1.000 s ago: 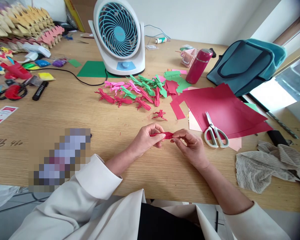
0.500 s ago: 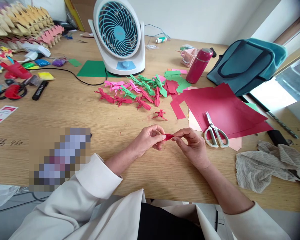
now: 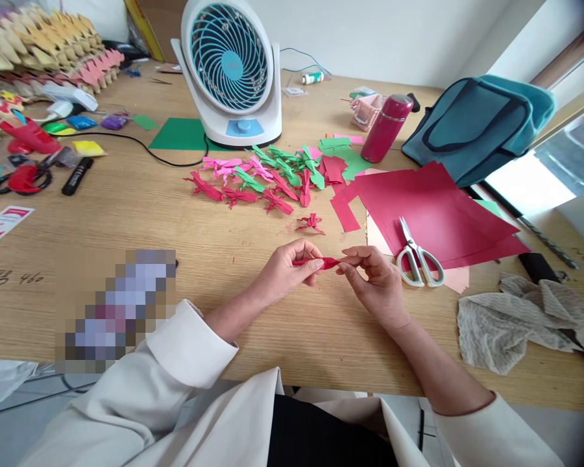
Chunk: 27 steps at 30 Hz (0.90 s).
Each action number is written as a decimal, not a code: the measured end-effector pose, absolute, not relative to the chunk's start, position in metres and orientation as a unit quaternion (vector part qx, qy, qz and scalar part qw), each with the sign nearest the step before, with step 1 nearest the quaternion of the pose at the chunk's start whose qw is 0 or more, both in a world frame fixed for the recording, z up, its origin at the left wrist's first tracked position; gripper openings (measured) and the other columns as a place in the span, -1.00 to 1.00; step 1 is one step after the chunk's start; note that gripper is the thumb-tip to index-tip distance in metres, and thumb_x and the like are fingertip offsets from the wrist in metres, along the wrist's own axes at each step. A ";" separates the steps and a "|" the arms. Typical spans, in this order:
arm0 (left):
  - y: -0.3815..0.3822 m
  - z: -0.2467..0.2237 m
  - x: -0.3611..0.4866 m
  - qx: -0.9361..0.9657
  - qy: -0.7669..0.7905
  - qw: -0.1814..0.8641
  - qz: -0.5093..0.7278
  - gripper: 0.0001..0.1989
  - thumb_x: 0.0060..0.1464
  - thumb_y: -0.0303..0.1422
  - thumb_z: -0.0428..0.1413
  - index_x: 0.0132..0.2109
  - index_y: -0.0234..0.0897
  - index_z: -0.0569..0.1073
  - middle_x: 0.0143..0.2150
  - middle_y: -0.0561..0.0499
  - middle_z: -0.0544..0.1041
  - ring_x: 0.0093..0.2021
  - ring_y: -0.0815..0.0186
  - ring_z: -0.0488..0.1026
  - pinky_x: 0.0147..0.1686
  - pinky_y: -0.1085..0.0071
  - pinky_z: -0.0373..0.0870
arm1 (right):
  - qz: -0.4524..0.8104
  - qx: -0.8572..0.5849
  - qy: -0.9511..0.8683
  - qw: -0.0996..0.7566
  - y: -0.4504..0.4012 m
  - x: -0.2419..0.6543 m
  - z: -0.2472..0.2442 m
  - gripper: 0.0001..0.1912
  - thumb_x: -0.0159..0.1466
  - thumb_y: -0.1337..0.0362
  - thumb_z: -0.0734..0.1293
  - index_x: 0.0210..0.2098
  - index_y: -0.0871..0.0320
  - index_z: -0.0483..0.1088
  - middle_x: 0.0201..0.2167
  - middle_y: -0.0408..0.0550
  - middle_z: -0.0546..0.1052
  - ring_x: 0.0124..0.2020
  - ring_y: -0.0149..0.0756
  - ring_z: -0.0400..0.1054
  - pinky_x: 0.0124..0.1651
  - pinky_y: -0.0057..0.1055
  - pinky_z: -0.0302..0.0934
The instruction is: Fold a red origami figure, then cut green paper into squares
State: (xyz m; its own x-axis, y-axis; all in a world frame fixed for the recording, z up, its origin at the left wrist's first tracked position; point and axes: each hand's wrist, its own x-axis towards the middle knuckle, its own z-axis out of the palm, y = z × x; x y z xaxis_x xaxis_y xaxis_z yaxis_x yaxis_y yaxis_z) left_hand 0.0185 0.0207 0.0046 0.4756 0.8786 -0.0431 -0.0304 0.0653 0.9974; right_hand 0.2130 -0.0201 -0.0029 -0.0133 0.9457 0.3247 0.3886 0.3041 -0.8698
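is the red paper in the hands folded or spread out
Folded: the paper shows as a narrow strip, left hand gripping it, right hand at its tip.

Pretty bright shot tbh, lit by daylight from the window (image 3: 540,180) on the right, where it's kinda blown out. A sheen is picked up by the red paper sheets (image 3: 438,217). Right-hand corners are darkened, edges are stretched wide-angle style, and a pixelated patch (image 3: 119,311) is plastered over the wooden table (image 3: 175,214).
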 end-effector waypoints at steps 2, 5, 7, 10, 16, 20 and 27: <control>0.021 0.003 0.018 0.610 0.367 0.594 0.375 -0.81 0.10 -0.26 0.19 -0.27 -0.30 0.40 -0.45 0.10 0.44 -0.51 0.48 0.40 -0.44 0.53 0.39 | 0.296 -0.524 -0.640 0.478 -0.019 0.215 -0.003 -0.76 0.28 0.18 0.38 -0.08 0.05 0.37 -0.40 -0.12 0.57 -0.36 -0.25 0.50 -0.19 -0.27 0.34; 0.021 0.002 0.017 0.637 0.377 0.551 0.385 -0.83 0.10 -0.28 0.19 -0.28 -0.30 0.42 -0.44 0.10 0.46 -0.49 0.47 0.41 -0.42 0.54 0.36 | 0.307 -0.533 -0.611 0.499 -0.017 0.219 -0.004 -0.73 0.26 0.14 0.40 -0.08 0.05 0.40 -0.42 -0.14 0.54 -0.39 -0.27 0.48 -0.22 -0.29 0.32; 0.020 0.003 0.017 0.658 0.376 0.534 0.374 -0.86 0.11 -0.30 0.18 -0.27 -0.29 0.43 -0.46 0.11 0.45 -0.49 0.46 0.42 -0.41 0.54 0.34 | 0.324 -0.524 -0.595 0.516 -0.015 0.220 -0.004 -0.73 0.27 0.13 0.39 -0.07 0.05 0.39 -0.43 -0.16 0.50 -0.38 -0.28 0.46 -0.21 -0.30 0.32; 0.015 0.006 0.018 0.698 0.361 0.514 0.344 -0.92 0.13 -0.35 0.15 -0.27 -0.28 0.46 -0.44 0.11 0.47 -0.44 0.44 0.44 -0.38 0.54 0.35 | 0.403 -0.494 -0.589 0.497 -0.014 0.217 -0.002 -0.72 0.30 0.09 0.35 -0.06 0.06 0.39 -0.41 -0.15 0.50 -0.34 -0.29 0.44 -0.21 -0.32 0.31; 0.009 0.009 0.020 0.739 0.380 0.449 0.328 -0.89 0.08 -0.33 0.20 -0.25 -0.24 0.44 -0.33 0.11 0.53 -0.31 0.40 0.49 -0.29 0.53 0.36 | 0.541 -0.452 -0.584 0.401 -0.013 0.208 -0.001 -0.69 0.24 -0.01 0.38 -0.34 0.13 0.43 -0.46 -0.13 0.50 -0.43 -0.35 0.38 -0.31 -0.39 0.28; 0.011 0.007 0.019 0.713 0.415 0.448 0.345 -0.79 0.02 -0.31 0.26 -0.25 -0.24 0.41 -0.41 0.14 0.50 -0.43 0.43 0.45 -0.39 0.54 0.33 | 0.577 -0.441 -0.553 0.408 -0.011 0.206 -0.005 -0.68 0.19 0.00 0.44 -0.38 0.14 0.41 -0.50 -0.14 0.50 -0.46 -0.36 0.38 -0.32 -0.39 0.29; 0.019 0.001 0.020 0.623 0.372 0.565 0.392 -0.80 0.00 -0.31 0.28 -0.28 -0.34 0.49 -0.41 0.06 0.52 -0.43 0.43 0.43 -0.40 0.52 0.35 | 0.582 -0.447 -0.523 0.433 -0.014 0.201 -0.003 -0.67 0.17 0.03 0.46 -0.40 0.13 0.36 -0.48 -0.13 0.50 -0.43 -0.38 0.37 -0.29 -0.39 0.27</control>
